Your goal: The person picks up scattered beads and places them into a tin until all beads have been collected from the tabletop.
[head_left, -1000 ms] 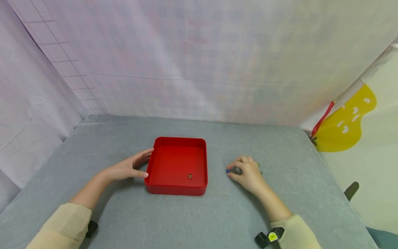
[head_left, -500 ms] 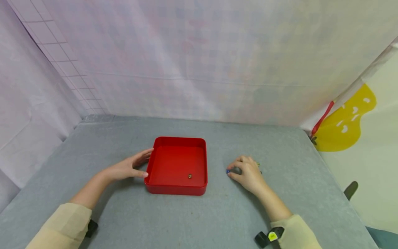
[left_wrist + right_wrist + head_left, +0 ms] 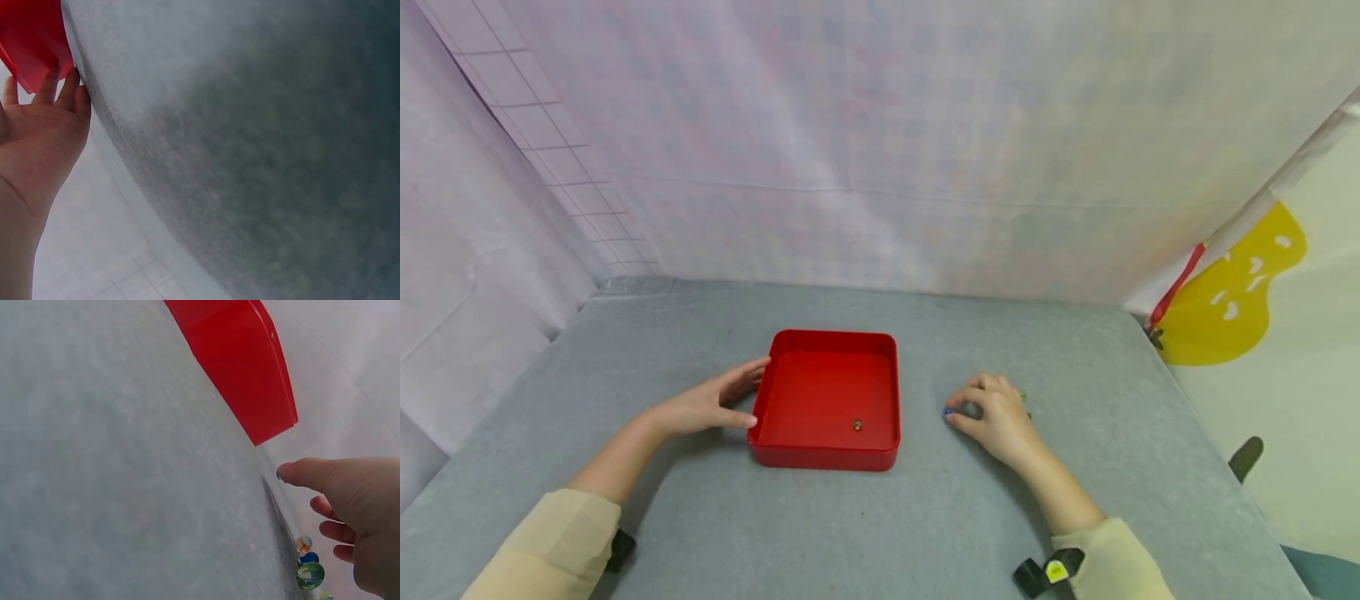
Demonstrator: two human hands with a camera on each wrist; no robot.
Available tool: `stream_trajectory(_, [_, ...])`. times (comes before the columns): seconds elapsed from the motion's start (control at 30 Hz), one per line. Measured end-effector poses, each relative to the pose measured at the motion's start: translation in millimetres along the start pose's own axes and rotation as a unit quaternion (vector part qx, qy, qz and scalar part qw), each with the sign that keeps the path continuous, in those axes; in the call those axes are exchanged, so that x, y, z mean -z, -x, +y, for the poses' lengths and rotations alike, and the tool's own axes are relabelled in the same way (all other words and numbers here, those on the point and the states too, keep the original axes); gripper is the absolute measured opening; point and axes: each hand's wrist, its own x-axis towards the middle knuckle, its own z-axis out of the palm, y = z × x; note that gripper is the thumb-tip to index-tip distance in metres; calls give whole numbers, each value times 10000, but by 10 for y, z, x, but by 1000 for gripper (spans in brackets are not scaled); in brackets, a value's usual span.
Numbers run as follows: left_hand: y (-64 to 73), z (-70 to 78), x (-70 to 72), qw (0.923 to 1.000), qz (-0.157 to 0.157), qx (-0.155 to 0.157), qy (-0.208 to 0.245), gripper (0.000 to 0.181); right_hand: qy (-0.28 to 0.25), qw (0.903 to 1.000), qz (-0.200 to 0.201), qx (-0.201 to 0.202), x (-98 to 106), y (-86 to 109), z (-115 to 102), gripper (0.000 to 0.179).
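Note:
A square red tray (image 3: 835, 457) stands on the grey tabletop in the head view, with a small brownish marble (image 3: 857, 425) inside near its front right. At the tray's left wall rests my left hand (image 3: 703, 406), thumb and fingers spread along the rim. To the right of the tray, my right hand (image 3: 997, 421) pinches a blue marble (image 3: 947, 412) between thumb and index fingertip, low over the table. In the right wrist view, an orange-and-white marble (image 3: 304, 544), a dark blue marble (image 3: 309, 557) and a green marble (image 3: 310, 575) lie beyond the curled fingers.
The grey table (image 3: 865, 542) runs back to a pale hanging curtain (image 3: 880, 167). A white curtain (image 3: 467, 250) borders the left side. On the right hangs a cloth with a yellow print (image 3: 1232, 300).
My right hand, with the blue marble, has shifted very slightly left. My left hand and the tray look nearly still.

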Motion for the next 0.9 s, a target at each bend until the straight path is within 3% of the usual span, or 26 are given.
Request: stream_trajectory(0.9, [3,-5,2,10000,-20,-33,38,85,-85,9996,171,204,57,-66,-120,16])
